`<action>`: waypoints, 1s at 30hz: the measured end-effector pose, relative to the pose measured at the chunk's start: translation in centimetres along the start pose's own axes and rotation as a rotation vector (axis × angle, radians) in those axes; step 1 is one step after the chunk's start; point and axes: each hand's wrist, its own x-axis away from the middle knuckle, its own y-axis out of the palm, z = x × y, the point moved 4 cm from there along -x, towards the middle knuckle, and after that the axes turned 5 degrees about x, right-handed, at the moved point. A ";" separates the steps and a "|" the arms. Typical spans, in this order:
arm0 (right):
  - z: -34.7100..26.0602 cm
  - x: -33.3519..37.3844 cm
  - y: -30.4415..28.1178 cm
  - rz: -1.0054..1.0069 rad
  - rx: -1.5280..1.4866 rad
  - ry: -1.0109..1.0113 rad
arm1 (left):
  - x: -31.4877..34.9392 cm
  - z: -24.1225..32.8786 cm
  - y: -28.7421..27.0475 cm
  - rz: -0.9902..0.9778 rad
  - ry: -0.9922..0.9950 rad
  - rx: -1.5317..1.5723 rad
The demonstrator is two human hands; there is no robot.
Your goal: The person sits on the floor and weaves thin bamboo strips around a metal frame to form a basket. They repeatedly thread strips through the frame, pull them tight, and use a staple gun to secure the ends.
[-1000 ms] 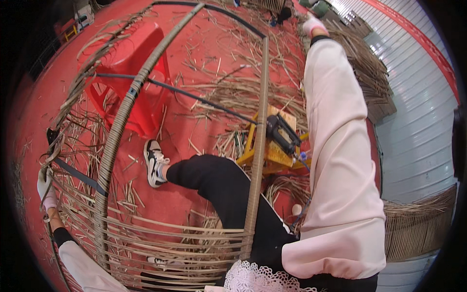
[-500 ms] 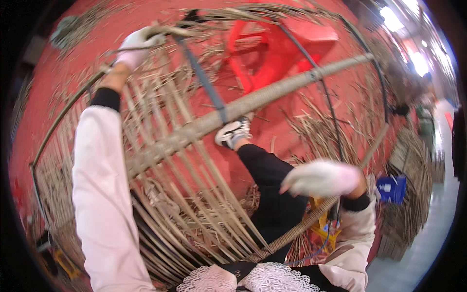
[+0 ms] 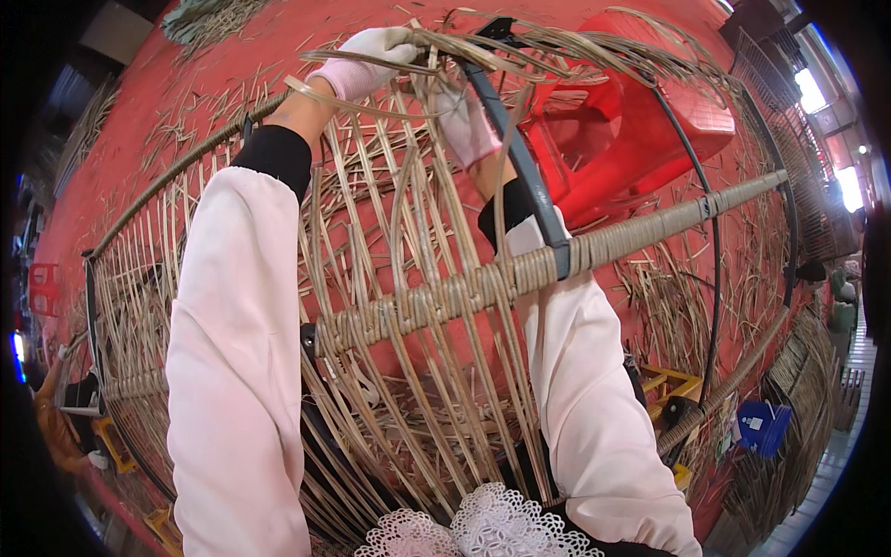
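Red floor [image 3: 186, 102] fills the background, littered with loose cane offcuts — and up at twelve o'clock both gloved hands are at work. Left hand [image 3: 376, 60], white glove, fingers curled tight round a bundle of flat rattan strips [image 3: 557, 42] that arc off toward one o'clock. Right hand [image 3: 464, 121] sits just beside it at its five o'clock, reaching through the weave, its fingers closed on the upright strands — which strand exactly, hard to say. Both grips are clenched on cane.

Outward now: the strips belong to a large woven rattan frame [image 3: 418, 390], spreading from the hands down to six o'clock, its vertical canes fanned open. A thick cane-wrapped crossbar [image 3: 520, 274] runs across it from nine toward three o'clock, passing over the right forearm. A dark metal hoop [image 3: 524, 176] curves down from the hands to meet that bar.

Behind the frame at two o'clock, a red plastic chair [image 3: 640, 130]. Down at four o'clock — a blue container [image 3: 763, 429] beside stacked woven panels.
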 end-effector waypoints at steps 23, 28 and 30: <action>-4.8 -0.7 -0.5 0.022 -0.242 0.341 | -4.7 -0.7 -0.4 -0.094 -0.322 -0.146; -3.0 -1.2 -2.0 0.021 -0.194 0.351 | -5.2 -2.4 0.7 -0.093 -0.267 -0.256; -3.0 1.0 -3.3 0.046 -0.165 0.380 | -4.8 -2.7 1.0 -0.095 -0.245 -0.312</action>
